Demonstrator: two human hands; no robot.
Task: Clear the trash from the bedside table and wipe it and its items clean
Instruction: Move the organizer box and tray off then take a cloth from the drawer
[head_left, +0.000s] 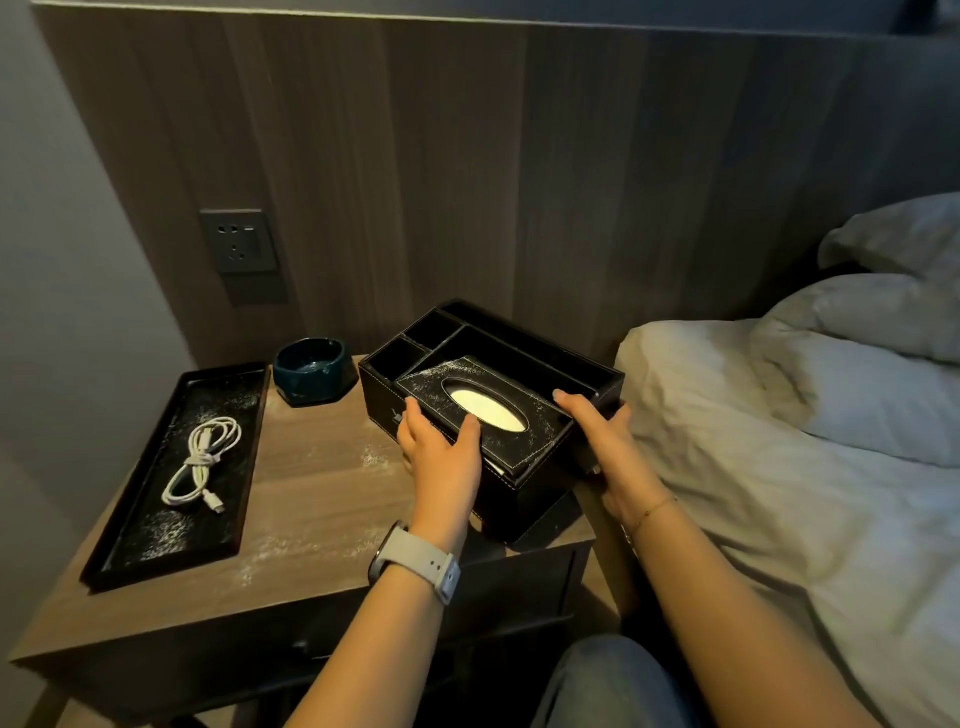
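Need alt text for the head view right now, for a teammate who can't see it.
Both hands hold a black leather tissue box organizer above the right part of a dusty wooden bedside table, the left hand on its lid, the right hand at its right side. A black tray with a coiled white cable and a dark ashtray sit left; a bed lies right.
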